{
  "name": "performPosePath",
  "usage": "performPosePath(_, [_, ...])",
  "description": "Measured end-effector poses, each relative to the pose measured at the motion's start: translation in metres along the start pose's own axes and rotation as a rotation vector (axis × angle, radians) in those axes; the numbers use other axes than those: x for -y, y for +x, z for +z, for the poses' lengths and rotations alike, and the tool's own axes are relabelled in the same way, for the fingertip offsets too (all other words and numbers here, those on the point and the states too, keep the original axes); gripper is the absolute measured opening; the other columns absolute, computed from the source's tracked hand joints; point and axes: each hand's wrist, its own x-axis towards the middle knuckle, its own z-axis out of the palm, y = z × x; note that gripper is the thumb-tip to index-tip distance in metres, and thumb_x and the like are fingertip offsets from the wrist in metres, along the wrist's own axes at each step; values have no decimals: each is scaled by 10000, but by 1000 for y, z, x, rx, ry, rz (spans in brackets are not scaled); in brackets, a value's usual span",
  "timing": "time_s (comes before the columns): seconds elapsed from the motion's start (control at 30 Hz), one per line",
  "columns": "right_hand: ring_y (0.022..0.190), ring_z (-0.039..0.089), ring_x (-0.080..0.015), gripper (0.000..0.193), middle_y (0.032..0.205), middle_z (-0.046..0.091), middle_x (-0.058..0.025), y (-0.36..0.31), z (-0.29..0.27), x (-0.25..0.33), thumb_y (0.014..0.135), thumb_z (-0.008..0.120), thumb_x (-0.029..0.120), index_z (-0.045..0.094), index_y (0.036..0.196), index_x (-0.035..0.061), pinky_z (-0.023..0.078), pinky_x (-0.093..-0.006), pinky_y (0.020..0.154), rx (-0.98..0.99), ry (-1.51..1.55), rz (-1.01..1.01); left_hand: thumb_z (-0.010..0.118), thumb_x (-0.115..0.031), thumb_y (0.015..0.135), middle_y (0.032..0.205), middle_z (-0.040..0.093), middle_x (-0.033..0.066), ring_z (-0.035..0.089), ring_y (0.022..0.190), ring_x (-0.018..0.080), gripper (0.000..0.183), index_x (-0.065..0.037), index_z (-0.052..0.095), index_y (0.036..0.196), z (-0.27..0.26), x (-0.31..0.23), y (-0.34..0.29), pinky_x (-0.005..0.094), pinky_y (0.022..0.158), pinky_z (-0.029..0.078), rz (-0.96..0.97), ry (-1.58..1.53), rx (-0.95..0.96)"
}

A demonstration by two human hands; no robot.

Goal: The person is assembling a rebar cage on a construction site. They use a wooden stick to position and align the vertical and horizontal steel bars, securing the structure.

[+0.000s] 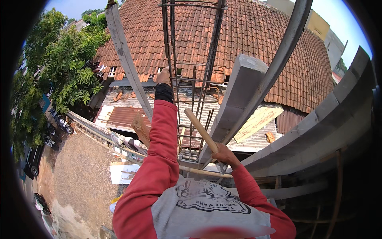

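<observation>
Stretched far forward, my left hand (162,76) is closed at a thin upright steel bar of the rebar cage (193,79); the fingertips are partly hidden. The cage has long vertical rods tied with square rings. My right hand (226,155) is wrapped round a wooden-handled hammer (201,131), gripping it low on the handle. The handle slants up to the left, toward the cage. A grey piece that looks like the hammer's head shows just below my fist, partly hidden. Right of the cage stands a grey block column (234,91).
A long pole (274,67) leans past the column, and another post (127,59) slants at left. A curved block wall (318,119) runs along the right. Below lie a tiled roof (254,40), corrugated sheets (127,117), and a gravel yard (79,167) with a drop.
</observation>
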Motion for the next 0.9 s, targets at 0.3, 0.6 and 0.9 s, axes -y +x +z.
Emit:
performPosePath(0.3, [515, 458, -84, 182, 646, 493, 11, -23, -8, 45, 754, 676, 153, 560, 839, 41, 393, -266, 477, 8, 574, -56, 586, -157, 948, 814, 686, 60, 589, 631, 156, 228, 17, 735, 950, -2, 8, 9, 284, 554, 461, 51, -93, 62])
performPosePath(0.6, [477, 508, -83, 244, 639, 507, 10, -12, -10, 81, 821, 689, 172, 555, 976, 39, 438, -238, 437, 131, 1191, -6, 509, -280, 997, 829, 682, 33, 577, 655, 121, 338, -26, 731, 976, 11, 6, 2, 276, 600, 445, 76, -24, -16])
performPosePath(0.9, [505, 539, -70, 244, 702, 531, 14, 35, -37, 107, 829, 722, 211, 585, 927, 34, 489, -217, 476, 116, 1006, -25, 427, -321, 1029, 934, 701, 19, 625, 774, 151, 385, -100, 717, 1154, -1, 18, 24, 321, 697, 480, 251, 217, 38])
